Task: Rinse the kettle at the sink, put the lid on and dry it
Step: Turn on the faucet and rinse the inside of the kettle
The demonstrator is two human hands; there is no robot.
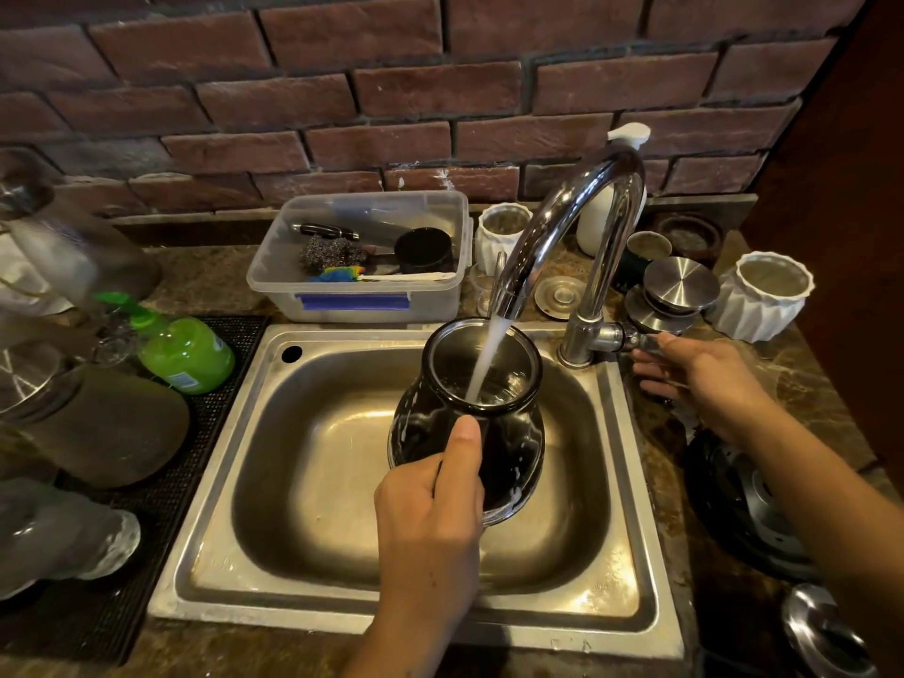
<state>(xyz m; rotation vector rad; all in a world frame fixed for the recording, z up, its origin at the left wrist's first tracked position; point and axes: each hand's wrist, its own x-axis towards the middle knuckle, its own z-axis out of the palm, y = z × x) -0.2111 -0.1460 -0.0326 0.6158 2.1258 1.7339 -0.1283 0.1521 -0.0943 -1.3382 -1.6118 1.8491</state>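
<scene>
Item 1, your left hand (430, 511): fingers wrapped on the kettle (469, 423), thumb up its near side. The kettle is black, lidless, tilted mouth-up over the middle of the sink (205, 555), clear of the basin walls on every side.

Item 2, water stream (484, 364): falls from the tap (577, 222) straight into the kettle mouth. Step in hand, by my reading: the rinse.

Item 3, your right hand (694, 374): fingers closed loosely on the tap lever (636, 337) at the sink's right rim.

Item 4, likely lids (680, 283): 2 steel discs stacked on the desk (807, 384) behind the lever; which fits, I cannot tell.

Next move probably calls for shutting the lever, tipping out the water, then reaching right. Room is tight there: a white pot (768, 296) crowds the lids. Left side is filled by a green bottle (188, 352).
</scene>
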